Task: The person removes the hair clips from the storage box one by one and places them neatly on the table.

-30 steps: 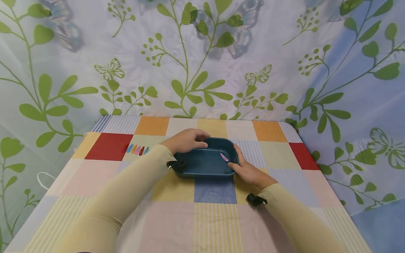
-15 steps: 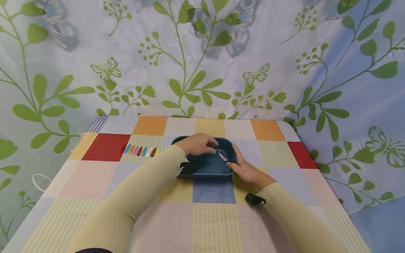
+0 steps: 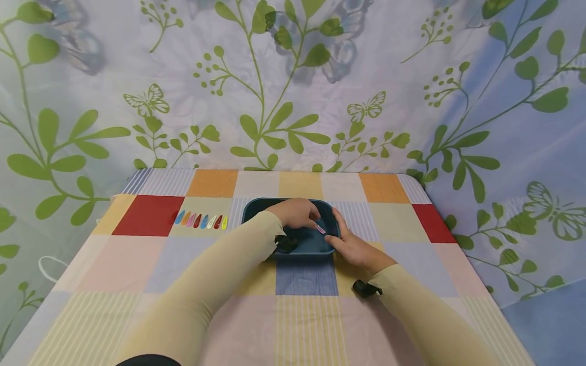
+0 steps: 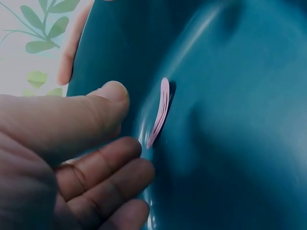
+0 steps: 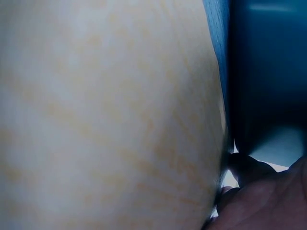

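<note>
A dark teal plastic tray [image 3: 311, 247] sits mid-table, a pink snap hair clip [image 3: 321, 230] lying on its floor near the right end. Over the tray, my left hand [image 3: 297, 212] reaches down beside that clip. In the left wrist view, thumb and loosely bent fingers [image 4: 110, 175] stand just left of the pink hair clip [image 4: 161, 110], with nothing held between them. My right hand [image 3: 361, 251] grips the tray's right end, thumb at the rim and fingers along the outside. The right wrist view catches part of this hand [image 5: 268, 196] against the tray wall [image 5: 268, 72].
Left of the tray, several hair clips [image 3: 197, 221] in blue, orange, pink, red, white and yellow lie in a row on the patchwork tablecloth [image 3: 238, 315]. A leaf-patterned curtain [image 3: 293, 101] hangs behind the table. A white cable [image 3: 48, 269] loops at the left edge.
My left hand has moved right and down into the tray, from its back left part to the pink hair clip. The right hand keeps its grip on the tray.
</note>
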`<state>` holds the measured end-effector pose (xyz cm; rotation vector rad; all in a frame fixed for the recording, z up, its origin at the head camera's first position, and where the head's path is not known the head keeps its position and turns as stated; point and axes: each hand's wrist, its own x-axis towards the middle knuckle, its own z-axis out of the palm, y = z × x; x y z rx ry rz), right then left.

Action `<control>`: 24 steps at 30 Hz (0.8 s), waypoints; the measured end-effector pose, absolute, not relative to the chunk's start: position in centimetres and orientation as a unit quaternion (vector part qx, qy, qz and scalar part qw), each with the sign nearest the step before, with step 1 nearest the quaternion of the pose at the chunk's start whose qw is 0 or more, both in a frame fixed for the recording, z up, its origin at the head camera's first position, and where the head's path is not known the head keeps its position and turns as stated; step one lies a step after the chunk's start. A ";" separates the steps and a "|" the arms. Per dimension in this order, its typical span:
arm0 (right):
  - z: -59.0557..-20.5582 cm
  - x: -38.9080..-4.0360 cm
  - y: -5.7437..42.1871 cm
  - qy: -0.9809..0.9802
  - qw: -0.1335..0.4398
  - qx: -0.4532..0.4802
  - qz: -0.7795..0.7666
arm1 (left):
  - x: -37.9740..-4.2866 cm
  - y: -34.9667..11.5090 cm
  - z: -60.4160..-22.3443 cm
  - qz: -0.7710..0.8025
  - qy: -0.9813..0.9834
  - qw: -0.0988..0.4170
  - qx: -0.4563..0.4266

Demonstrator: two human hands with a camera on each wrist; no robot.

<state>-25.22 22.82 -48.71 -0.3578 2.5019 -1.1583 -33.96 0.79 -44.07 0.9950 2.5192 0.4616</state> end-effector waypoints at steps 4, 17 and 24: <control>-48.7 -25.2 22.9 0.886 0.178 -0.126 -0.409 | -34.1 1.7 -44.2 0.152 0.899 0.200 0.358; -48.3 -25.1 22.9 0.885 0.187 -0.124 -0.409 | -34.6 2.9 -45.0 0.135 0.902 0.199 0.358; -48.5 -25.2 23.1 0.885 0.185 -0.131 -0.406 | -34.2 2.9 -44.9 0.120 0.905 0.187 0.363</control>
